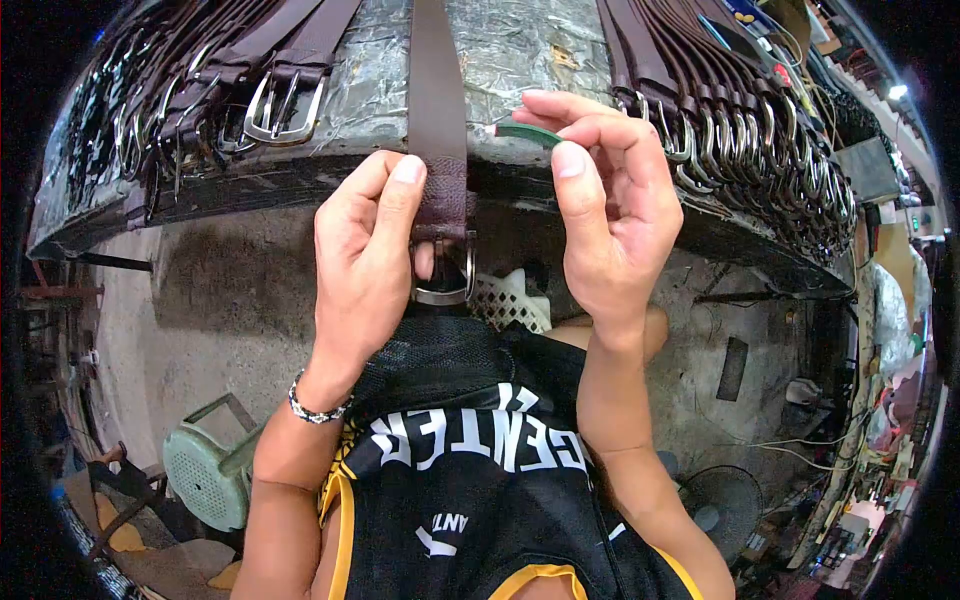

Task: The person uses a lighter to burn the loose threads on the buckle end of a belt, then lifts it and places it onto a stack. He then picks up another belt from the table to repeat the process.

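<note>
A dark brown belt (437,95) runs down over the front edge of the bench, its metal buckle (443,296) hanging at the near end. My left hand (365,245) is closed on the belt just above the buckle, thumb on top along its left edge. A fingertip shows through the buckle frame. To the right of the belt, my right hand (620,195) pinches a short, curved, dark green strip (530,132) between thumb and fingers. The strip's pale tip points toward the belt, apart from it. What exactly the strip is, I cannot make out.
The bench (530,50) has a wrinkled, shiny covering. Several belts with buckles lie at its left (285,105) and right (740,120), buckles over the edge. Below are a green plastic stool (205,475), a white perforated basket (505,300) and a fan (720,510).
</note>
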`<state>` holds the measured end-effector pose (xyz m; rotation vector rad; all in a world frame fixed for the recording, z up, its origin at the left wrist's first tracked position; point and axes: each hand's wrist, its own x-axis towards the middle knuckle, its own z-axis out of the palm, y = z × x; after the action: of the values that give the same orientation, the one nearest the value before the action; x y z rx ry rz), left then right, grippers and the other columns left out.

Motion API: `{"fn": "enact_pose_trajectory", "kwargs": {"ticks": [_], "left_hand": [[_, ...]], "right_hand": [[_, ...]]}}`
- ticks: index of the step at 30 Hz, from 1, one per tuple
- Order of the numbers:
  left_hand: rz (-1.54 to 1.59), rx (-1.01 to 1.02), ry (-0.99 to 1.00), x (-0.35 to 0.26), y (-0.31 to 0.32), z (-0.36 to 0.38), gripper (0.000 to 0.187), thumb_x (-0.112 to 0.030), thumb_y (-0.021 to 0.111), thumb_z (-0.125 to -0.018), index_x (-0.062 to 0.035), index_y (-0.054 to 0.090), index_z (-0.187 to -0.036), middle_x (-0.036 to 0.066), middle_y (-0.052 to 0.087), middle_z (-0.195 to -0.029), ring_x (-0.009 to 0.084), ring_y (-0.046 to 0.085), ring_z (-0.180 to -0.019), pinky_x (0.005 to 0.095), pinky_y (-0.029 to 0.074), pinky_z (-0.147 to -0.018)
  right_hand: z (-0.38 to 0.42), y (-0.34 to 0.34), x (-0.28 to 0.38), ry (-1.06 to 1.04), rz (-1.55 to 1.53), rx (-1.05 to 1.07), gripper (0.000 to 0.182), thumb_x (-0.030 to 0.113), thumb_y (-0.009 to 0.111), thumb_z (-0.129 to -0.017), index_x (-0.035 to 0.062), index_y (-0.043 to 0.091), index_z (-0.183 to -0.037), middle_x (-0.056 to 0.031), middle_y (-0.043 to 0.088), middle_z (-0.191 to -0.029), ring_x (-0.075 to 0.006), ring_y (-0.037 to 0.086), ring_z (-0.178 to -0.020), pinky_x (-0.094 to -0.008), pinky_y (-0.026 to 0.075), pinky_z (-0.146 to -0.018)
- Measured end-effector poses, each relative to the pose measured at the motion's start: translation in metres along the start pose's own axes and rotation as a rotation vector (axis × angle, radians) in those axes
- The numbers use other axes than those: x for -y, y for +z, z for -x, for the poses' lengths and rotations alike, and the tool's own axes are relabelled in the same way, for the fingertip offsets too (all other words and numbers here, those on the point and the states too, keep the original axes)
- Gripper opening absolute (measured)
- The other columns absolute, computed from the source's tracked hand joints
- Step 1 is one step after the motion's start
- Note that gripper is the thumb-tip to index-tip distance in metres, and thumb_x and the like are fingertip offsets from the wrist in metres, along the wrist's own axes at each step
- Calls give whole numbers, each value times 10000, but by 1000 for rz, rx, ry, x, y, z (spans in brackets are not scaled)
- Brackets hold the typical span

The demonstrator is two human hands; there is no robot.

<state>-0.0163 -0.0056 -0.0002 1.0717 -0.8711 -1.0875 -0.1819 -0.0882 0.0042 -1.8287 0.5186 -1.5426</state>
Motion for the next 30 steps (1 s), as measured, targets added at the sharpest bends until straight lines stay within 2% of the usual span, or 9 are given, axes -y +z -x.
{"fn": "enact_pose_trajectory", "kwargs": {"ticks": [7, 9, 11, 12, 16, 17, 18, 28, 30], "left_hand": [[-272, -89, 187, 6, 17, -3, 123, -112, 711, -1002, -4, 668, -1040, -51, 633, -815, -1, 521, -690, 198, 423, -591], [-195, -35, 148, 3, 15, -2, 197, -186, 618, -1059, 1, 679, -1043, -55, 628, -811, -2, 506, -684, 195, 412, -590], [-121, 18, 108, 0, 14, 0, 320, -259, 526, -1116, 6, 690, -1046, -60, 623, -808, -3, 491, -678, 192, 402, -589], [-144, 2, 101, -1, 15, -1, 442, -346, 429, -1145, -14, 696, -1022, -63, 608, -746, -6, 474, -610, 184, 372, -532], [-33, -62, -75, 7, 2, -1, 392, -392, 496, -1112, -96, 665, -918, -25, 610, -671, 26, 469, -431, 186, 334, -369], [-25, -48, -82, 8, -1, -2, 391, -393, 499, -1110, -95, 665, -918, -25, 610, -670, 26, 472, -432, 184, 334, -368], [-16, -32, -88, 9, -4, -2, 390, -394, 502, -1109, -95, 665, -918, -25, 610, -669, 27, 475, -433, 183, 333, -366], [19, 11, -137, 3, -5, -3, 390, -383, 513, -1104, -79, 664, -913, -21, 611, -653, 26, 464, -413, 185, 317, -355], [41, -38, -147, -1, 2, -2, 405, -366, 484, -1119, -61, 683, -941, -28, 600, -634, 18, 426, -419, 196, 277, -373]], "right_hand": [[1, 1, 0, -6, -3, 16, 79, 24, 600, -1000, -36, 596, -1051, -191, 700, -1195, -241, 708, -1061, -352, 541, -956], [2, -4, -2, -27, 44, 94, 98, 8, 560, -1036, -42, 555, -1121, -236, 667, -1264, -276, 687, -1139, -376, 517, -1025], [1, -6, -1, -41, 75, 110, 88, 4, 587, -1012, -44, 584, -1086, -229, 667, -1262, -269, 685, -1132, -374, 515, -1020], [0, -9, -2, -62, 107, 134, 86, 3, 596, -1003, -44, 592, -1075, -229, 668, -1259, -269, 685, -1127, -374, 515, -1019], [-1, -14, -1, -124, 150, 171, 75, -18, 644, -927, -44, 631, -995, -222, 681, -1234, -269, 692, -1093, -381, 524, -996], [-2, -13, 0, -141, 163, 181, 75, -23, 650, -914, -44, 635, -984, -220, 684, -1228, -270, 693, -1088, -383, 527, -991], [-3, -10, 0, -147, 175, 131, 99, -14, 709, -833, -13, 656, -917, -174, 709, -1150, -282, 711, -1032, -371, 558, -920], [-4, -11, 2, -169, 237, 180, 112, -14, 727, -806, -12, 665, -900, -163, 705, -1154, -285, 713, -1028, -373, 562, -910], [-4, -10, 1, -171, 239, 182, 114, -13, 727, -806, -13, 665, -901, -161, 702, -1155, -283, 713, -1028, -373, 562, -909]]}}
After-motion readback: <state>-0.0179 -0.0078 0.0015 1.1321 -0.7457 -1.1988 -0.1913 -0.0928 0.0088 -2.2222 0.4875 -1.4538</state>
